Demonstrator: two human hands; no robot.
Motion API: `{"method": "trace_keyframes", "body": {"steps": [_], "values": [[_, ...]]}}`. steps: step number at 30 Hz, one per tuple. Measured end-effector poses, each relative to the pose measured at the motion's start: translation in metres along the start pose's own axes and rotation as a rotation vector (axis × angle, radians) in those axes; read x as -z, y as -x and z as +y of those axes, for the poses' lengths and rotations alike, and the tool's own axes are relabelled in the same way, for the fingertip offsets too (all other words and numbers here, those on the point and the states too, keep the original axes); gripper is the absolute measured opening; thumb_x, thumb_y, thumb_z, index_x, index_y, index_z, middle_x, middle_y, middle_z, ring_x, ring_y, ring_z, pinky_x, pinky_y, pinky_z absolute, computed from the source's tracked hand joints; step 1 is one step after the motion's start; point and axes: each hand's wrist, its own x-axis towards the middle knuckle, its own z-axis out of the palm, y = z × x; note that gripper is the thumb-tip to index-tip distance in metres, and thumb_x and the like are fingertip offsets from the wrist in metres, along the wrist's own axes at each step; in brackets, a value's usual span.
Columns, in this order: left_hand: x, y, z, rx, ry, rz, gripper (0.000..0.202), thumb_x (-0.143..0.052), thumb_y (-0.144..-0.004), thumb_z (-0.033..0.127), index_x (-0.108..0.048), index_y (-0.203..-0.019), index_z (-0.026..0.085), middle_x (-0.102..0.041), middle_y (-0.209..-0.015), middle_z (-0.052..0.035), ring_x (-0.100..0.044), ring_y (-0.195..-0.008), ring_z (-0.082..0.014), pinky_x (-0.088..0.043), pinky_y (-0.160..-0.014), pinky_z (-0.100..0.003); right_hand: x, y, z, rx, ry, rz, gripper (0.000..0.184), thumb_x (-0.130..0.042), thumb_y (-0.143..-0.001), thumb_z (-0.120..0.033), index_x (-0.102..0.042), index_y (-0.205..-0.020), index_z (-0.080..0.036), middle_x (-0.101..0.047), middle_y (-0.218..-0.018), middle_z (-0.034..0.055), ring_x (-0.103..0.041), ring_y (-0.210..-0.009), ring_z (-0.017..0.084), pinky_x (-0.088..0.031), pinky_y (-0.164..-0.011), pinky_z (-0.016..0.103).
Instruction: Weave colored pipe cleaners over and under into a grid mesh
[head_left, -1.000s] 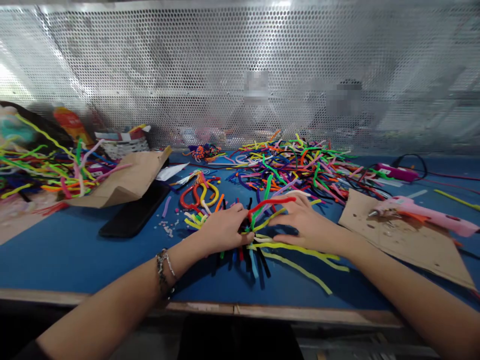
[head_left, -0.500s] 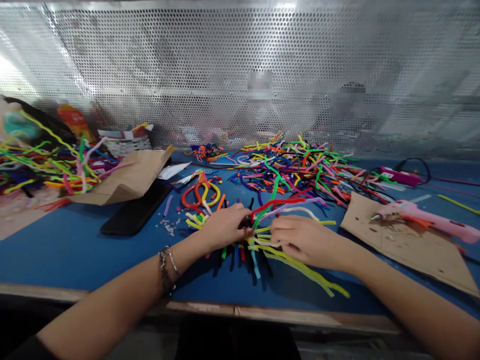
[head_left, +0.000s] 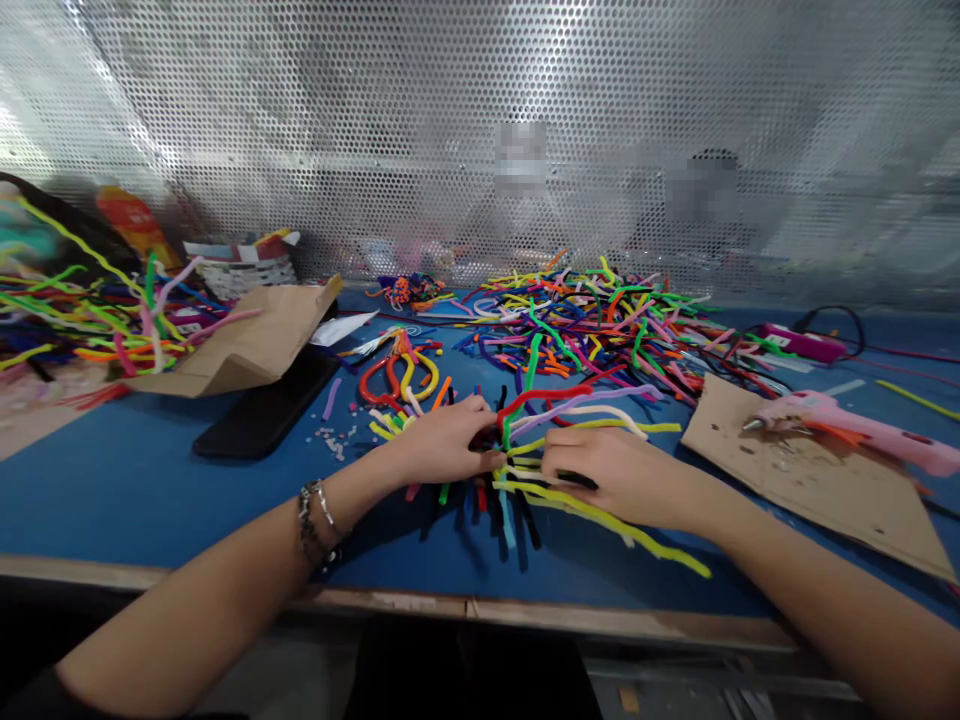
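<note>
Step in hand: And here we are at the crossing, where it looks like loose strands are being sorted and drawn through the bundle of pipe cleaners (head_left: pixel 507 515), one at a time.
Left grip: The left grip (head_left: pixel 450 442) lies low over the bundle, thumb and fingers partly closed around its near-middle, thumb tip right at the crossing; it seems to be holding the work steady.
Right grip: Over to the right grip (head_left: pixel 611 475), fingers curled down and fingertips drawn together; they appear to have hold of a white strand (head_left: pixel 526 475), though the knuckles hide the exact contact.
Bundle: It sits on the blue surface (head_left: pixel 187 510), squarely between the two grips, short ends poking out towards the near edge and long ones fanning rightwards.
Around the fingers: A red strand (head_left: pixel 551 395) and a purple strand (head_left: pixel 600 398) arch beyond the right grip; a yellow strand (head_left: pixel 637 535) runs beneath it, on the near side.
Next move calls for: A firm left thumb on that crossing, I'd say, and a light right pinch that parts one strand from its neighbours.
Watch for: Those long ends lie close together; picking up two at once looks the likeliest slip.
</note>
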Motion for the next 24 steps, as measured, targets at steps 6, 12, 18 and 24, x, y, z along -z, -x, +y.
{"method": "trace_keyframes", "body": {"steps": [6, 12, 18, 24], "values": [[-0.001, -0.001, 0.0, 0.023, -0.015, -0.008, 0.024, -0.049, -0.078, 0.041, -0.05, -0.082, 0.017, -0.048, -0.09, -0.0021, -0.052, -0.075, -0.0158, -0.039, -0.061, -0.025, -0.002, 0.0, 0.005, 0.022, -0.065, 0.094, 0.02, -0.041, -0.087, -0.021, -0.06, -0.087, -0.016, -0.063, -0.082, 0.0049, -0.056, -0.072, 0.015, -0.038, -0.063, 0.024], [-0.005, -0.001, 0.001, 0.03, -0.027, 0.015, 0.026, -0.048, -0.079, 0.043, -0.051, -0.086, 0.018, -0.048, -0.093, -0.0027, -0.054, -0.078, -0.0168, -0.04, -0.063, -0.025, -0.007, -0.004, 0.005, -0.006, -0.176, 0.088, 0.021, -0.041, -0.088, -0.024, -0.06, -0.092, -0.017, -0.064, -0.084, 0.0041, -0.058, -0.07, 0.013, -0.04, -0.063, 0.022], [-0.003, -0.001, 0.003, 0.048, -0.07, 0.006, 0.031, -0.048, -0.077, 0.048, -0.051, -0.085, 0.018, -0.049, -0.091, -0.0028, -0.054, -0.076, -0.0177, -0.04, -0.059, -0.025, -0.014, -0.005, 0.007, 0.04, -0.189, 0.134, 0.023, -0.038, -0.089, -0.024, -0.059, -0.095, -0.017, -0.064, -0.086, 0.0045, -0.057, -0.073, 0.013, -0.039, -0.064, 0.023], [-0.004, -0.001, 0.006, 0.051, -0.091, 0.018, 0.035, -0.051, -0.075, 0.051, -0.051, -0.086, 0.018, -0.049, -0.092, -0.0032, -0.054, -0.076, -0.0183, -0.04, -0.061, -0.026, -0.013, -0.003, 0.012, 0.02, -0.181, 0.078, 0.016, -0.046, -0.085, -0.02, -0.06, -0.09, -0.018, -0.063, -0.084, 0.0036, -0.057, -0.071, 0.013, -0.038, -0.062, 0.022]]}}
